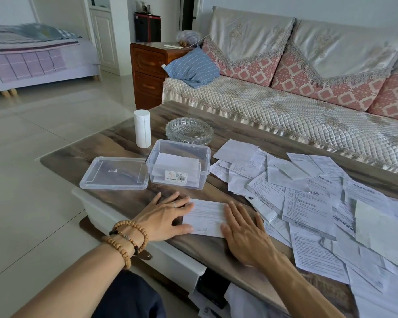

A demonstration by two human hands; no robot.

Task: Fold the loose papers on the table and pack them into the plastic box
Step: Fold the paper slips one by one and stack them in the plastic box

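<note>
A folded white paper (206, 216) lies flat on the table near the front edge. My left hand (164, 216) presses its left end with straight fingers. My right hand (244, 232) lies flat on its right end. Behind them stands the clear plastic box (178, 165), open, with a few folded papers inside. Its clear lid (115, 173) lies flat to the left of the box. Several loose printed papers (308, 198) are spread in an overlapping heap over the right half of the table.
A glass ashtray (190, 131) and an upright white paper roll (143, 128) stand behind the box. The wood-pattern table (129, 203) ends at a white front edge close to my body. A sofa (285, 99) runs along the far side.
</note>
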